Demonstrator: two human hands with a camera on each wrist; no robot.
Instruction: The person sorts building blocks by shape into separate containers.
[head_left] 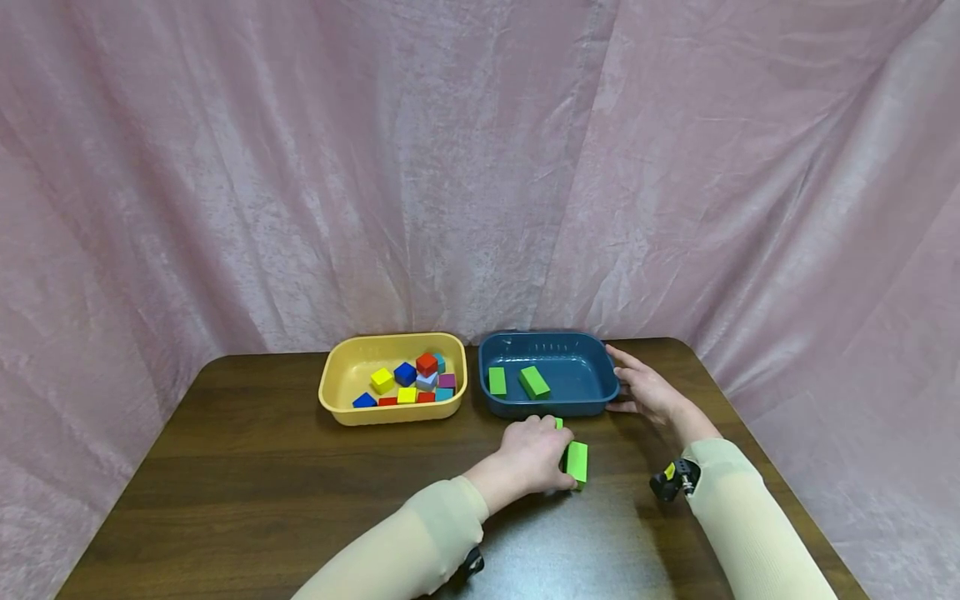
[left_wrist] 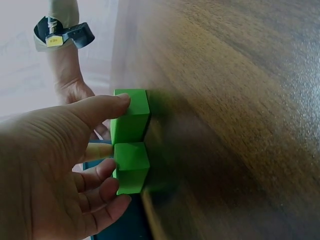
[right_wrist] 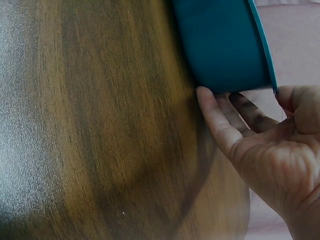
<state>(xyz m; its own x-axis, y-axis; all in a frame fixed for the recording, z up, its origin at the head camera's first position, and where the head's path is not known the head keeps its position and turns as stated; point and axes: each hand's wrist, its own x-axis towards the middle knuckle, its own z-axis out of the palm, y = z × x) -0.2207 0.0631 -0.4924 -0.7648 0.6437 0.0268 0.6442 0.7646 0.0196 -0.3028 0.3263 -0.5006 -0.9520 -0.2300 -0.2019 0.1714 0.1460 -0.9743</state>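
Observation:
My left hand (head_left: 531,454) is low over the table in front of the blue tray. Its thumb and curled fingers grip two green blocks (left_wrist: 131,120) lined up end to end, the thumb at one block and the fingertips at the other. In the head view one green block (head_left: 577,463) shows beside the thumb; the other is mostly hidden by the hand. My right hand (head_left: 651,392) touches the right end of the blue tray (head_left: 546,408), fairly straight fingers against its wall and thumb by the rim. Two more green blocks (head_left: 535,382) lie inside that tray.
Left of the blue tray stands a yellow tray (head_left: 393,415) with several red, yellow, blue and purple blocks (head_left: 426,364). Both trays are near the back edge of the wooden table (head_left: 247,467). A pink curtain (head_left: 480,167) hangs behind.

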